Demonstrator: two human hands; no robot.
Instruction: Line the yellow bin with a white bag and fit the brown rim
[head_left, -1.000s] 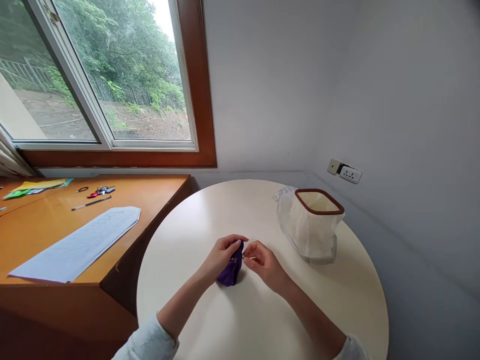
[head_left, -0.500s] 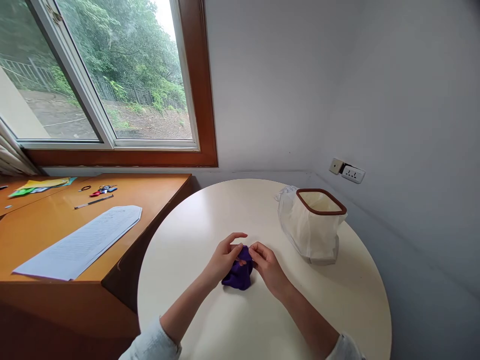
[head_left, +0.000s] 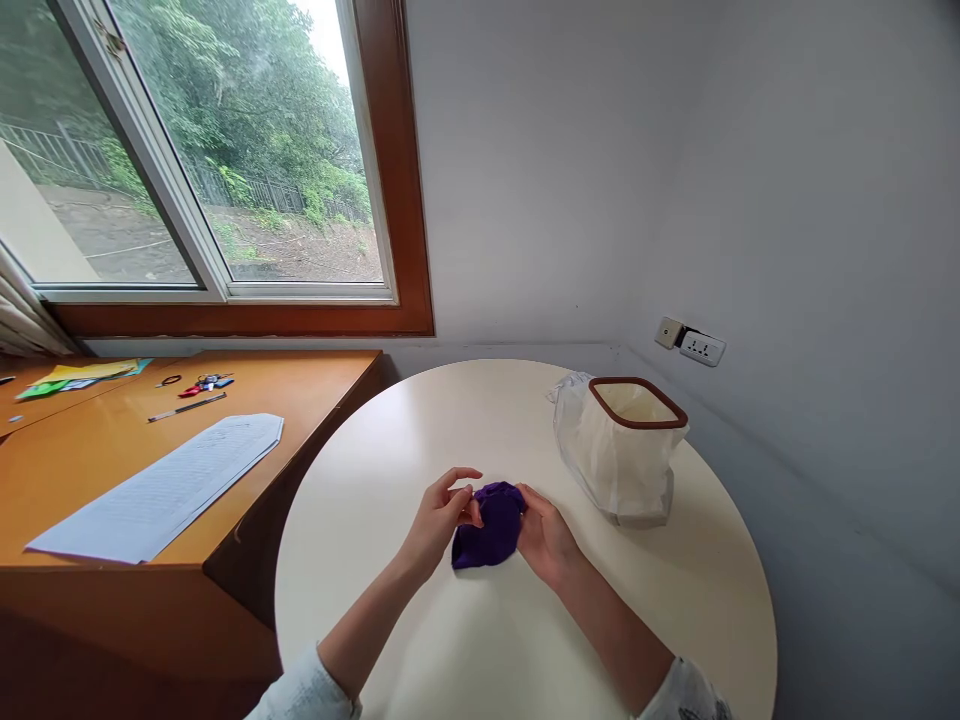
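The left hand (head_left: 442, 515), half open with its index finger extending, is pinching the gathered top of the pouch (head_left: 491, 532) from the left; the right hand (head_left: 547, 538), fingers curving nearly closed, is gripping its right edge; the pouch is lying between them, low over the counter (head_left: 420, 430); a bin (head_left: 628, 475) is standing beyond, to the right

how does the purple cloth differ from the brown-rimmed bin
The purple cloth is dark; the bin is pale with a brown rim. The purple cloth is held between the left hand and right hand; the bin stands untouched. The purple cloth looks smaller than the bin. Both are at the round table.
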